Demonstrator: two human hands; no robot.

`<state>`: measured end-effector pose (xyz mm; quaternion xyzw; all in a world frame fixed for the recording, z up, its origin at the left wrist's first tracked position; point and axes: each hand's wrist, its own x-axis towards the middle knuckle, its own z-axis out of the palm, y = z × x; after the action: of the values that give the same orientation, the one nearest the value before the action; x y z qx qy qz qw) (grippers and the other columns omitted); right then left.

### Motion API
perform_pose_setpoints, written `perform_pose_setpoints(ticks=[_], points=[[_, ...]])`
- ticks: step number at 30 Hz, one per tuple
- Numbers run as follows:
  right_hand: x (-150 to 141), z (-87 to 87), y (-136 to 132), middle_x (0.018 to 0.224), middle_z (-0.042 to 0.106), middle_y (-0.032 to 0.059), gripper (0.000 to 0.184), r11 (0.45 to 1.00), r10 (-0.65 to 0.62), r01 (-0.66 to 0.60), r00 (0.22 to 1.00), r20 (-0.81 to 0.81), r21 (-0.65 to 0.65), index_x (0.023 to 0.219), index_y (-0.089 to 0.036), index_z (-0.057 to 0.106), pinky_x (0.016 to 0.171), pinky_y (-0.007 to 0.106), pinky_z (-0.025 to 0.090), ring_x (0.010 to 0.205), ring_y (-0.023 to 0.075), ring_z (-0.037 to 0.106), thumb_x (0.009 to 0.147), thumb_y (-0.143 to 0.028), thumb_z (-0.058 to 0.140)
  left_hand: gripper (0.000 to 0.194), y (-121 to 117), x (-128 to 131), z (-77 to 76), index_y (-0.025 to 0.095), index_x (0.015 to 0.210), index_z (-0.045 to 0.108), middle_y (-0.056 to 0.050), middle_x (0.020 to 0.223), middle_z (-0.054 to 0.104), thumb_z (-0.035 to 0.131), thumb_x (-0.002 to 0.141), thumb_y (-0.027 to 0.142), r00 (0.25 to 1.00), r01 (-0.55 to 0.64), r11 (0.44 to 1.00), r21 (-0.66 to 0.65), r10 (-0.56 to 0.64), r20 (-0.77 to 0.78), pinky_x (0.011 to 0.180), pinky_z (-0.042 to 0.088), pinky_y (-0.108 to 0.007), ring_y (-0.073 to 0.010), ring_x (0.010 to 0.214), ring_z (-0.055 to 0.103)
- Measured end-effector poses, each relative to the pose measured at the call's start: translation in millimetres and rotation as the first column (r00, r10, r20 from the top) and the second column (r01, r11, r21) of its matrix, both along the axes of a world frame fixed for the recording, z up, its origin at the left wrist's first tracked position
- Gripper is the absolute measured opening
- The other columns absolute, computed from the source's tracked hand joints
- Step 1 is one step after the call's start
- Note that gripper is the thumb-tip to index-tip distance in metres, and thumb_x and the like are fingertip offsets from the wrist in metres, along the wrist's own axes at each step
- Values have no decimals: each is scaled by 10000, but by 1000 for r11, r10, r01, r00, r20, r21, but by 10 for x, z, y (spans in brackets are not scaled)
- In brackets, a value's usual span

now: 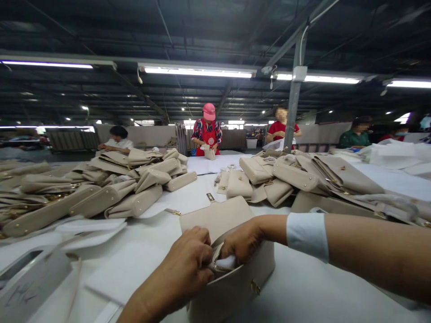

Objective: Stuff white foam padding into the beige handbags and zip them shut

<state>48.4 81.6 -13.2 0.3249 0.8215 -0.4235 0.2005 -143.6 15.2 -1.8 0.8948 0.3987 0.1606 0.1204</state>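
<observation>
A beige handbag (232, 291) stands in front of me with its flap (218, 214) folded back, away from me. My left hand (191, 253) grips the bag's opening at the left end, thumb and fingers pinched on the edge beside a zip. My right hand (240, 244) reaches down into the bag, and its fingertips are hidden inside. White padding (227, 263) shows under the right fingers; whether they grip it I cannot make out. On the bag's front is a gold turn clasp (255, 287). A strap with a gold hook (173, 211) lies beyond the flap's left corner.
Beige handbags are heaped on the left (134, 197) and right (279, 175) of the white table (198, 181). White sheets (117, 269) and a grey box (33, 287) lie at the near left. A metal post (293, 98) rises behind the right heap. Several people work across the table.
</observation>
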Motion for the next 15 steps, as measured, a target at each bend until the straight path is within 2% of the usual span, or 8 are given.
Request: perform_pose_setpoints(ticks=[2, 4, 9, 12, 15], points=[[-87, -44, 59, 575, 473, -71, 225, 998, 60, -53, 986, 159, -46, 741, -127, 568, 556, 203, 395, 559, 105, 472, 627, 44, 476, 118, 9, 4, -19, 157, 580, 465, 15, 822, 505, 565, 632, 123, 1000, 12, 1000, 11, -12, 1, 686, 316, -242, -133, 817, 422], [-153, -101, 83, 585, 490, -62, 219, 995, 87, -77, 973, 212, -56, 733, -130, 567, 572, 222, 411, 586, 122, 492, 612, 37, 491, 114, 26, 4, -44, 159, 579, 473, 13, 815, 496, 561, 641, 122, 999, 37, 999, 30, -37, 7, 681, 318, -239, -133, 812, 418], [-100, -144, -42, 652, 518, -47, 192, 1000, -16, 15, 999, 51, 18, 767, -126, 586, 580, 224, 402, 625, 121, 477, 627, -12, 519, 124, 42, -3, -65, 155, 568, 464, 20, 802, 493, 546, 640, 97, 993, 92, 995, 34, -94, 64, 683, 326, -225, -122, 807, 416], [-30, -96, -120, 614, 464, -61, 162, 999, -13, 15, 999, -44, 36, 699, -131, 546, 565, 204, 378, 599, 100, 442, 639, 8, 489, 130, 31, -8, -54, 153, 571, 446, 26, 812, 498, 546, 615, 83, 989, 104, 995, -8, -103, 107, 689, 333, -217, -114, 810, 419], [-73, -56, -130, 608, 460, -62, 144, 994, 20, -13, 998, -55, 111, 684, -135, 533, 577, 207, 377, 593, 96, 437, 650, 0, 495, 142, 37, -16, -67, 150, 563, 430, 22, 829, 497, 541, 621, 84, 985, 115, 993, -26, -111, 135, 699, 340, -213, -113, 822, 424]])
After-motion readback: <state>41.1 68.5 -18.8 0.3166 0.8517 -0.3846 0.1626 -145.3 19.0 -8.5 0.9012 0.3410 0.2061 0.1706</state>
